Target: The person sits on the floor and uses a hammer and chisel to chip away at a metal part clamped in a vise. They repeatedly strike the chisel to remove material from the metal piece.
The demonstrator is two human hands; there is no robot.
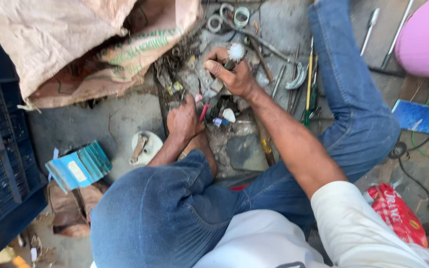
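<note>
The person is squatting on a concrete floor [100, 124], knees in blue jeans framing a heap of scrap metal and small parts. The right hand [232, 72] is closing in a fist around a short tool with a frayed, whitish round head [236, 51]; that head is pointing up and away from the body, toward the far edge of the floor, so the tool's long axis is running roughly front to back, tilted slightly to the right. The left hand [183, 119] is sitting nearer the body and lower left of the right one, curling its fingers around a thin red-handled piece [204, 112], though how firmly it is gripping cannot be told. The two hands are apart, with dark scrap [214, 92] lying between them. The right hand is the one nearer the whitish head; the left is nearer the small white and blue bits [224, 118] just beside it. A yellow-handled screwdriver [308, 84] is lying lengthwise to the right, a burlap sack [75, 44] is slumping at the far left, and a blue corrugated box [79, 166] is resting near the left knee.
</note>
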